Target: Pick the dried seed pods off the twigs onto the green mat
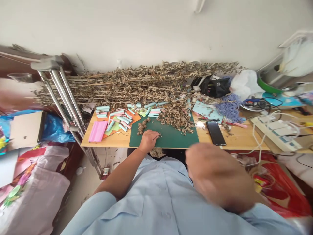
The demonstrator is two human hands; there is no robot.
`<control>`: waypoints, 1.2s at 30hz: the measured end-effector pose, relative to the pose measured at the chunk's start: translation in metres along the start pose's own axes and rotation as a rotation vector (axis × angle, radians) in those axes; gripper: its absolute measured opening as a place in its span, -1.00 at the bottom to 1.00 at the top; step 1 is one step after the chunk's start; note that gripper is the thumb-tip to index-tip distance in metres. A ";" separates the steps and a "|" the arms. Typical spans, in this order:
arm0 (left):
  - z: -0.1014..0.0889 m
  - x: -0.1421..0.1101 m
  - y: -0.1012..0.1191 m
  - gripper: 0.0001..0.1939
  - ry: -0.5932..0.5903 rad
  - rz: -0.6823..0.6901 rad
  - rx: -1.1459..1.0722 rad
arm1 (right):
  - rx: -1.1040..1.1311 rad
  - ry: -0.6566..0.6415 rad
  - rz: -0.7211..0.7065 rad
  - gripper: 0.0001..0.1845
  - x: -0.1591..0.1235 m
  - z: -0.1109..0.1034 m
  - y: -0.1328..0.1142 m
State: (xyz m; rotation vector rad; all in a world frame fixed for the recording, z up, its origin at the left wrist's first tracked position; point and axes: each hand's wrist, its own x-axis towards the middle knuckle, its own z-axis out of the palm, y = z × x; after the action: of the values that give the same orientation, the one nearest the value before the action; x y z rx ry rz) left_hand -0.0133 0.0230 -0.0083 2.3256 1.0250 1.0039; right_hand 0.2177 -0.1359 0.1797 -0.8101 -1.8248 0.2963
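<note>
My left hand (148,141) rests at the front of a dark green cutting mat (168,139), its fingers curled down and together. Something small shows by its fingertips, too small to name. Just beyond it lie crumbly brown clumps of dried herb (143,126). To its right is a heap of dried leaves (177,117). My right hand (215,174) is raised close to the camera, in front of the table edge, smeared by motion. Its fingers cannot be made out. Blue and pink paper rolls (119,119) lie left of the mat, near pink paper sheets (97,131).
Long dried stalks (117,83) stretch along the wall. A metal crutch (65,94) leans at the left. Right of the mat are a black phone (216,133), purple string (228,107) and a power strip (276,133) with white cables.
</note>
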 end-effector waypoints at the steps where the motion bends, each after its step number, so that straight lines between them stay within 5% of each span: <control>1: 0.000 0.001 0.000 -0.81 -0.003 -0.004 0.003 | -0.024 -0.009 0.024 -0.84 0.009 0.022 0.025; 5: -0.003 0.004 0.005 -0.81 -0.005 -0.057 0.026 | -0.246 -0.151 0.246 -0.70 0.008 0.096 0.118; 10: -0.011 0.003 0.008 -0.77 -0.048 -0.014 -0.007 | -0.357 -0.396 0.299 -0.46 -0.039 0.125 0.170; 16: -0.016 -0.004 0.001 -0.65 -0.137 0.086 0.047 | -0.329 -0.388 0.259 -0.65 -0.039 0.125 0.179; 21: -0.007 -0.002 -0.008 -0.76 -0.136 0.048 0.001 | -0.287 -0.364 0.285 -0.72 -0.039 0.126 0.188; 27: -0.001 0.007 -0.007 -0.80 -0.135 -0.087 -0.038 | -0.292 -0.285 0.362 -0.77 -0.044 0.130 0.190; 36: -0.008 0.016 0.016 -0.74 -0.011 -0.443 -0.409 | -0.033 -0.099 0.659 -0.79 -0.027 0.120 0.179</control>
State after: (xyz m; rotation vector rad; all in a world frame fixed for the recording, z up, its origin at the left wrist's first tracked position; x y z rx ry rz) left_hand -0.0045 0.0256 0.0142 1.6789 1.1381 0.9146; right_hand 0.1849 -0.0007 0.0131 -1.4311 -1.6067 0.7354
